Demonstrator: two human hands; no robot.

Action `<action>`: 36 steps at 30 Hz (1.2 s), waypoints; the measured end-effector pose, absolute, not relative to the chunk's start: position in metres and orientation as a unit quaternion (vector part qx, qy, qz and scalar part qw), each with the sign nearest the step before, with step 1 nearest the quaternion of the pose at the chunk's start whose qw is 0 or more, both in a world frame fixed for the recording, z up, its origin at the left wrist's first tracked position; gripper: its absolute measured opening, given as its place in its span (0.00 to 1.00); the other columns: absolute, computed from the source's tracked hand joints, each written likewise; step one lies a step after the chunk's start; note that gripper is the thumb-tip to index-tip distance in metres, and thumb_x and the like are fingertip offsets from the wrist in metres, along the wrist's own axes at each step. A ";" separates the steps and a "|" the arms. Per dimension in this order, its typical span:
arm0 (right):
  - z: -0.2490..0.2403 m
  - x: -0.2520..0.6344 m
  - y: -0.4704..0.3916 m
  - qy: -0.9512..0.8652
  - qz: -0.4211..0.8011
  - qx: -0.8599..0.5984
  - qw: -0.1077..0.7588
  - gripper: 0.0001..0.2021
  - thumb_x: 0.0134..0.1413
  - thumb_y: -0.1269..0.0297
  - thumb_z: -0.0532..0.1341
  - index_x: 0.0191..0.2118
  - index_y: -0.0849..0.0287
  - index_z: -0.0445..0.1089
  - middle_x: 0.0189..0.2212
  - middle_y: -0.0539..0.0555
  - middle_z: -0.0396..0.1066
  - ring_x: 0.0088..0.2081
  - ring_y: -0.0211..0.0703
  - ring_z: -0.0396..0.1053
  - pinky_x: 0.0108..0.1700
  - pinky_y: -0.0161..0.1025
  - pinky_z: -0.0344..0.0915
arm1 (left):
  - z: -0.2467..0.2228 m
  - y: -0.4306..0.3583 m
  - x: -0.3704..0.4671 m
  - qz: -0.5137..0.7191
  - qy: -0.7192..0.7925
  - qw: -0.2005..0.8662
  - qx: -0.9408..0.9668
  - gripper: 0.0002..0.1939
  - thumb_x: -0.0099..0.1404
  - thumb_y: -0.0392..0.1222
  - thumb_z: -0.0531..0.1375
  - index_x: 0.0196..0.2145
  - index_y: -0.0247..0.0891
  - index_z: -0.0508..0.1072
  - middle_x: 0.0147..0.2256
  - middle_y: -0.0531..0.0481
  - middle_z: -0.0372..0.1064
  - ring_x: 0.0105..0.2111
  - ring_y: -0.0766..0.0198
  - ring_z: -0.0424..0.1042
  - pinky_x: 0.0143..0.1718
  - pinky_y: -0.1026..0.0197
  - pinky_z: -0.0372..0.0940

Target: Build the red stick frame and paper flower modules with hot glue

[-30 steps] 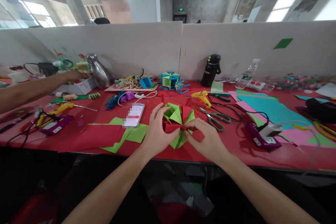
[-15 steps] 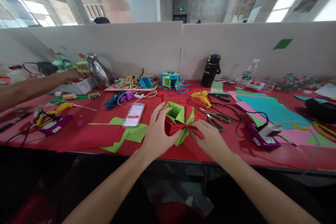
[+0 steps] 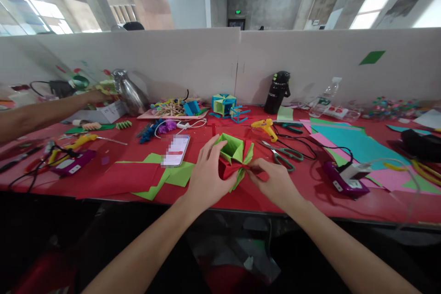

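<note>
A folded paper piece [image 3: 231, 148] in green and red, with box-like pockets and flaps, is held just over the front of the red table. My left hand [image 3: 207, 172] curls around its left side, thumb across the front and fingers behind. With thumb and fingertips, my right hand [image 3: 272, 179] pinches a red flap at the right of the piece. Left of my hands lie a phone [image 3: 177, 150], loose green paper sheets [image 3: 179, 174] and red paper [image 3: 132, 177]. Grey-handled scissors [image 3: 284, 156] rest to the right, below a yellow glue gun [image 3: 264, 127].
A similar blue and yellow paper piece [image 3: 223, 104] stands at the back beside wooden sticks [image 3: 170, 108]. A black bottle [image 3: 276, 93] is near the partition. Purple power strips [image 3: 346, 183] with cables sit at both sides. Another person's arm [image 3: 44, 112] reaches in from the left.
My right fingers have shifted slightly on the red flap, and the green flap at the right has tilted a little. My left hand keeps its hold.
</note>
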State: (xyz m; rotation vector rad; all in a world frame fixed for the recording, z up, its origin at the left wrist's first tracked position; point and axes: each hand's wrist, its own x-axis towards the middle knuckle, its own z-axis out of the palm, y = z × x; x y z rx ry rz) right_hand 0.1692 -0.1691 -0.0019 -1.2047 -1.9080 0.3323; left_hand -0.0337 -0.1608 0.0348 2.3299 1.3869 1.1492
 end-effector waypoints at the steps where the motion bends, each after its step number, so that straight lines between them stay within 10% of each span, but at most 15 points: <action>1: -0.001 0.169 -0.169 -0.758 0.142 -0.479 0.419 0.04 0.57 0.68 0.61 0.38 0.54 0.72 0.33 0.52 0.78 0.34 0.45 0.77 0.39 0.39 0.71 | 0.035 -0.161 -0.033 0.384 0.469 0.098 0.789 0.35 0.57 0.41 0.66 0.60 0.46 0.59 0.65 0.43 0.53 0.64 0.45 0.55 0.61 0.41 0.59; 23: -0.008 0.181 -0.162 -0.740 0.181 -0.476 0.439 0.04 0.56 0.68 0.61 0.38 0.56 0.72 0.34 0.52 0.77 0.36 0.43 0.76 0.41 0.38 0.71 | 0.037 -0.147 -0.055 0.410 0.452 0.214 0.763 0.34 0.63 0.52 0.63 0.62 0.43 0.58 0.63 0.41 0.58 0.62 0.49 0.60 0.61 0.45 0.60; 30: -0.006 0.180 -0.164 -0.733 0.170 -0.480 0.451 0.02 0.56 0.67 0.62 0.35 0.56 0.72 0.32 0.50 0.77 0.34 0.42 0.76 0.40 0.36 0.70 | 0.027 -0.157 -0.048 0.363 0.476 0.195 0.777 0.55 0.50 0.60 0.70 0.67 0.44 0.48 0.64 0.37 0.54 0.63 0.40 0.57 0.60 0.37 0.59; 36: -0.010 0.173 -0.165 -0.754 0.085 -0.492 0.428 0.02 0.56 0.65 0.61 0.35 0.57 0.71 0.32 0.53 0.77 0.35 0.44 0.75 0.39 0.38 0.69 | 0.022 -0.148 -0.033 0.401 0.459 0.192 0.770 0.41 0.61 0.55 0.64 0.66 0.45 0.52 0.62 0.39 0.59 0.62 0.46 0.60 0.60 0.42 0.60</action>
